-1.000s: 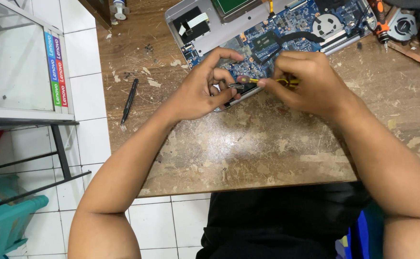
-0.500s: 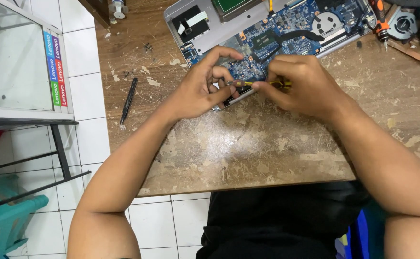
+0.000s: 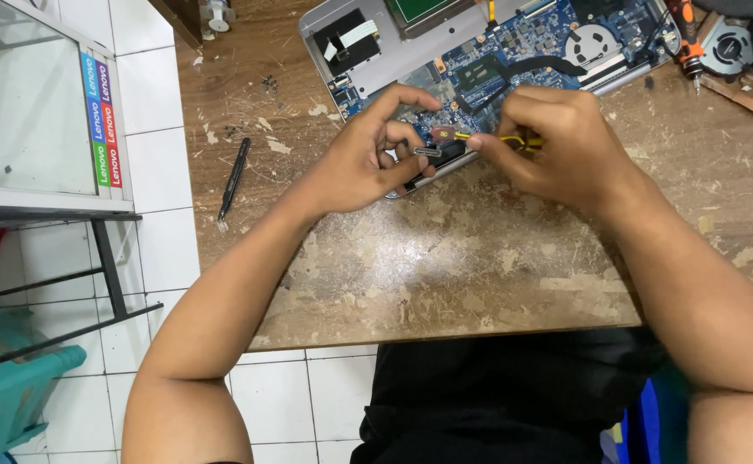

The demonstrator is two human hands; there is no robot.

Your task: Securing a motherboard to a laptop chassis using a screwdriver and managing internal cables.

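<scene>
Worn wooden table point(image 3: 496, 275) carries an opened laptop point(image 3: 479, 51) at its far edge, blue board exposed. Left hand point(image 3: 368, 163) pinches a small dark connector piece point(image 3: 428, 152) at the laptop's near edge. Right hand point(image 3: 557, 142) grips a yellow-handled tool point(image 3: 488, 137), tip beside it. Seating this part seems in hand; next needs a steady, fine press.

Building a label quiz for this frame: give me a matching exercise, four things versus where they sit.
Things:
1. black tweezers
2. opened laptop
3. left hand
4. right hand

Places:
A. pinching a yellow-handled tool
B. lying alone near the table's left edge
C. at the table's far side, circuit board exposed
D. fingers at a small metal part on the laptop's near edge

Pairs: 1-B, 2-C, 3-D, 4-A
</scene>
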